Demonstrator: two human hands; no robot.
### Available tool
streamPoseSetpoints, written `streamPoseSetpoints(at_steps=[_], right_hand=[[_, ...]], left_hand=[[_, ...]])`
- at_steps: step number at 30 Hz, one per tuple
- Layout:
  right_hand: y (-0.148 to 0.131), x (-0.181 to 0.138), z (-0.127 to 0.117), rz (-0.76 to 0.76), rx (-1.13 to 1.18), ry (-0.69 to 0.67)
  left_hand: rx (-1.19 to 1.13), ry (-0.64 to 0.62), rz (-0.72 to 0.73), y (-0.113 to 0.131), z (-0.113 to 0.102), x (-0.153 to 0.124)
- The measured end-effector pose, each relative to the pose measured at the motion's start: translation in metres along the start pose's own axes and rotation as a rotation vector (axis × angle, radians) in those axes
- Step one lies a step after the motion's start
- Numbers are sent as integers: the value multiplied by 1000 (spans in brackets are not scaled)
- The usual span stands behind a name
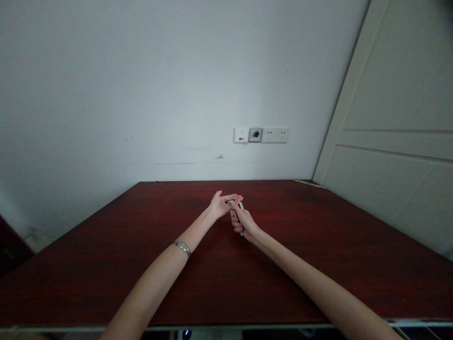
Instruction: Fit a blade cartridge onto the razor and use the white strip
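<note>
My left hand (218,206) is held palm up over the table, its fingers stretched out to the right and its thumb apart. A small dark and silvery bar (230,201) shows at its fingers; I cannot tell whether it is loose or part of what the other hand holds. My right hand (245,223) meets the left from the right, its fingers wrapped round a slim black-and-white object (241,206). That object's ends stick out above and below the grip. Its exact kind is too small to make out, and the fingers hide its middle.
A dark red wooden table (198,293) spreads under both arms. Behind it is a pale wall (177,94) with a row of sockets and switches (269,135). A white panelled door (396,141) stands at the right. A silvery bracelet (182,246) circles the left wrist.
</note>
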State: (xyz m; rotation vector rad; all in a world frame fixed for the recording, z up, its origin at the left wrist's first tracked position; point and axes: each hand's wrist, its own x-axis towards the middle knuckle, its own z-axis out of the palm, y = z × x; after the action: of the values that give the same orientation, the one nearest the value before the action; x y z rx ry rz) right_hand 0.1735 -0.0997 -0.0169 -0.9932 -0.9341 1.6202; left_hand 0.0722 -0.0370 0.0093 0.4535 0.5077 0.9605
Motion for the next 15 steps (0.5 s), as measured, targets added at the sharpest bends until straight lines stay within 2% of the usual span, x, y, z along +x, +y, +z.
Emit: streamPoseSetpoints(at_steps=[15], right_hand=[[1,1,-2,-24,-26,48]], left_hand=[[24,-37,6,-4,1,3]])
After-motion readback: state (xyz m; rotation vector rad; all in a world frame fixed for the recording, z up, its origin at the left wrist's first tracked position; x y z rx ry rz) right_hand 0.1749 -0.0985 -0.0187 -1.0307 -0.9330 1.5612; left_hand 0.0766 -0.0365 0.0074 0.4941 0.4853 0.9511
